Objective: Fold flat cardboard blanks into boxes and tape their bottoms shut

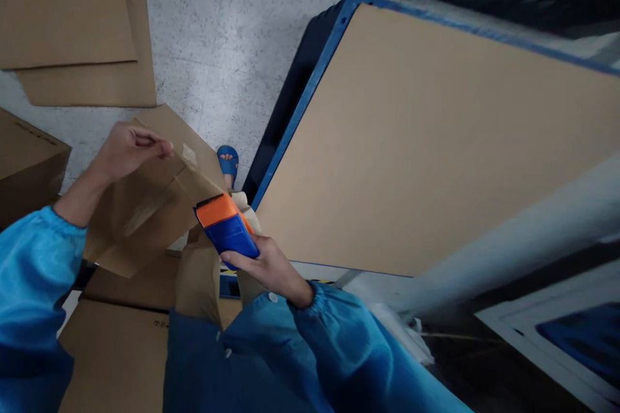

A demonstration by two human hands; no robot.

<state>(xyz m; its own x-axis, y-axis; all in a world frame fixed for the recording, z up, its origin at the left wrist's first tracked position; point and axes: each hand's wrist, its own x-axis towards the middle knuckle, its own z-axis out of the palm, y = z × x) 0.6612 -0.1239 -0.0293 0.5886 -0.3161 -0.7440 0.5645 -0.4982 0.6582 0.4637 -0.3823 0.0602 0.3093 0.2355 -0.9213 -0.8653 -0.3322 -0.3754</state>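
My right hand (271, 264) grips an orange and blue tape dispenser (227, 229), its dark toothed edge pointing up and left. A pale rounded edge shows behind the dispenser, perhaps its tape roll. On the left, my left hand (128, 151) is closed in a pinch above a brown cardboard box (140, 206). Whatever lies between its fingertips, if anything, is too small to make out. The box stands tilted in front of my legs, with a shiny strip on its side and a whitish patch (189, 153) near its upper edge.
To the right, a large cardboard sheet (436, 135) lies on a blue-rimmed dark crate (290, 122). Flat cardboard (68, 6) lies at the upper left, and another box (29, 161) stands at the left edge. More cardboard (116, 348) is below. A blue sandal (227, 160) shows on the speckled floor.
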